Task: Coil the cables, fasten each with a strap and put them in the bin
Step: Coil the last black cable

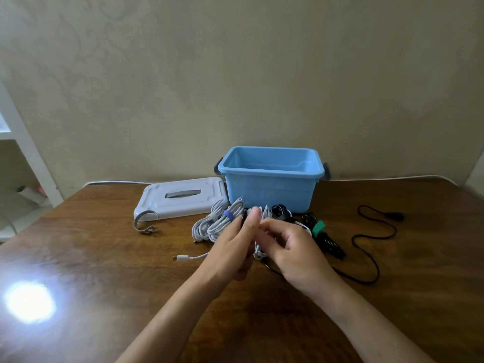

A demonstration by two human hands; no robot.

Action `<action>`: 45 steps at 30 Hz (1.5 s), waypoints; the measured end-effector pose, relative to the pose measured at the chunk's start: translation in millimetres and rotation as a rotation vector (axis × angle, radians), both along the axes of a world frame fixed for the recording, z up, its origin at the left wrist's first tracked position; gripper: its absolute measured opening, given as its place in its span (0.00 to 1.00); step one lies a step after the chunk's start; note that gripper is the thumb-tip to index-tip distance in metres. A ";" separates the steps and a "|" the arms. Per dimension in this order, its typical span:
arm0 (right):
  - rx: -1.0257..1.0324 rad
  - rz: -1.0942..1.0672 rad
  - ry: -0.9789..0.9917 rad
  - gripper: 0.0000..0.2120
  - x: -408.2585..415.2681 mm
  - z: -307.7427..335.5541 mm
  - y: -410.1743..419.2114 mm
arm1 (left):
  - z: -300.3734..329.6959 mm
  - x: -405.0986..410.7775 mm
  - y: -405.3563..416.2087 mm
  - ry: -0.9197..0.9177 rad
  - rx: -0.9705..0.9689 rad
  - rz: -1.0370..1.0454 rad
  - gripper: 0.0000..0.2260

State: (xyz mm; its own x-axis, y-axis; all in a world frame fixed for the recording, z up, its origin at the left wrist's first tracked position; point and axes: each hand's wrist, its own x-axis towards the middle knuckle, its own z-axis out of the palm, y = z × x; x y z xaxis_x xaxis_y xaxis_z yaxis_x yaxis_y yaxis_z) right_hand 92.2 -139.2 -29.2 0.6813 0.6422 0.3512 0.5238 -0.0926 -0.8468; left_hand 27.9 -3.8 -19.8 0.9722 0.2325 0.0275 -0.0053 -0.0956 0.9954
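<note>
Beige wall behind a brown wooden table (104, 258). From the left: a white lid (180, 197), two white coils (217, 224) already strapped, then my left hand (235, 244) and right hand (293, 247) gripping a white cable (259, 251) mid-coil. A green-strapped black coil (327, 239) and a loose black cable (372, 231) wait. Nothing looks binned: the blue bin (272, 189) appears empty.
</note>
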 end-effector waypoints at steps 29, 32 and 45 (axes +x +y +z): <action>-0.518 -0.069 -0.486 0.13 16.7 8.5 -15.0 | 15.2 -4.3 15.8 -0.094 0.248 0.005 0.27; -0.384 -0.221 -0.435 0.23 25.2 14.4 -27.0 | 14.2 -3.5 14.3 -0.121 0.375 0.065 0.25; -0.188 -0.359 -0.334 0.19 23.3 1.5 -17.4 | -0.2 2.0 7.7 -0.031 0.744 0.051 0.30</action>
